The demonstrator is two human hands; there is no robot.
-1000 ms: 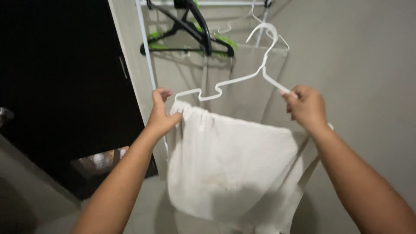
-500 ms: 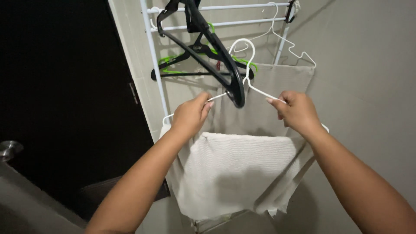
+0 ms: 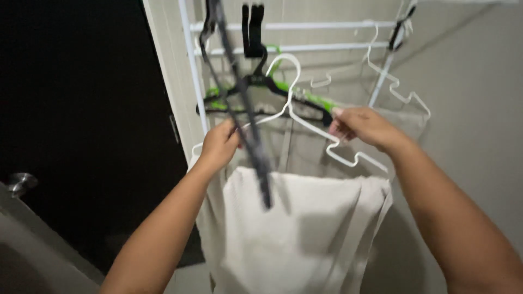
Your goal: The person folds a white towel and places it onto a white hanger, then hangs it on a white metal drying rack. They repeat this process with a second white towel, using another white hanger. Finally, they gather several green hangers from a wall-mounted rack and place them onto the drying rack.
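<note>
Looks like a home laundry corner: a white drying rack (image 3: 305, 26) on a plain wall, hangers (image 3: 261, 87) dangling far up, dark doorway (image 3: 81, 120) left with a round doorknob (image 3: 20, 181).

White hanger (image 3: 305, 122), cream cloth (image 3: 294, 228)

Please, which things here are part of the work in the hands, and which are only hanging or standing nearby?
In hand:
left hand and right hand, both gripping the white hanger
pale cloth draped on it

Nearby only:
black hanger
green hanger
empty white wire hanger
white rack bars
round door knob
</note>
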